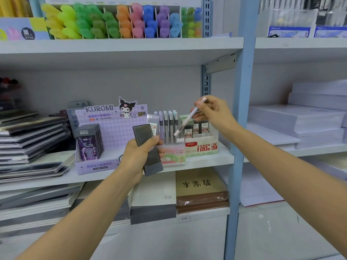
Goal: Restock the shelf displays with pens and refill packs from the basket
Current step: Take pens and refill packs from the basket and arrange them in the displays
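A slim white pen (186,122) hangs tilted in the air, cap end up at the right, the other end down at the left, just above the row of upright pens (167,124) in the pastel "Fruit Soda" display (174,153). The right hand (214,113) pinches the pen near its upper end between thumb and curled fingers, so most of the barrel sticks out below and to the left of the hand. Lower and to the left, a dark flat refill pack (143,134) stands nearly upright in the left hand (137,156), whose fingers and thumb wrap around its middle; both ends of the pack show above and below the grip. A clear pack (152,123) shows just behind its top edge; whether the hand holds that too, I cannot tell. Left of the pens sits a lilac Kuromi display box (112,126) with purple packs in it, and right of them a red-and-green lead box (202,147). All three stand on the grey shelf (210,160), with stacked notebooks (32,136) at far left and coloured highlighters (120,21) on the shelf above
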{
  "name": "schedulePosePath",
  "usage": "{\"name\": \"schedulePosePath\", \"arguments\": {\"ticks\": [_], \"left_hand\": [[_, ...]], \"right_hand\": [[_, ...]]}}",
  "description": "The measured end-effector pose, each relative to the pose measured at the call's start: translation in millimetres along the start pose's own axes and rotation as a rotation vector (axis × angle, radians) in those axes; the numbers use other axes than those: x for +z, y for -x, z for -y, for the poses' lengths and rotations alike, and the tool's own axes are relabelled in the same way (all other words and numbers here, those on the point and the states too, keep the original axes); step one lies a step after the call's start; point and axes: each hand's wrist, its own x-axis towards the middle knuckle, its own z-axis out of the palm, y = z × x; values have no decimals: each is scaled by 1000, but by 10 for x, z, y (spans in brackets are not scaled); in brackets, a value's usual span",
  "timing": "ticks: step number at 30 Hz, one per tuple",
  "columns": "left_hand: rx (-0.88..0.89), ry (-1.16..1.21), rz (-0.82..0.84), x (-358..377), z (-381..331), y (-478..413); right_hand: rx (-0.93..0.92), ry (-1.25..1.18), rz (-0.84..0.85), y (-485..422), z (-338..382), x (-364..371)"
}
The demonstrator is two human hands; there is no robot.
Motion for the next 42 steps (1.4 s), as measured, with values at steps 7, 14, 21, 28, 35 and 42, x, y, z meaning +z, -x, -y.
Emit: {"name": "schedulePosePath", "arguments": {"ticks": [7,14,21,28,35,42], "left_hand": [[38,15,-79,-73,-47,8],[7,42,-90,-99,-68,35],[60,98,-157,-10,-129,19],[151,89,-198,12,-212,32],[151,175,-183,79,-230,64],[188,-6,-154,176,-189,101]], "right_hand": [[-23,252,137,-8,-120,213],[-5,-175,20,-46,-42,232],[184,-417,288,127,-101,190],[127,218,660,220,20,81],[154,56,500,276,69,125],[65,104,593,350,62,335]]}}
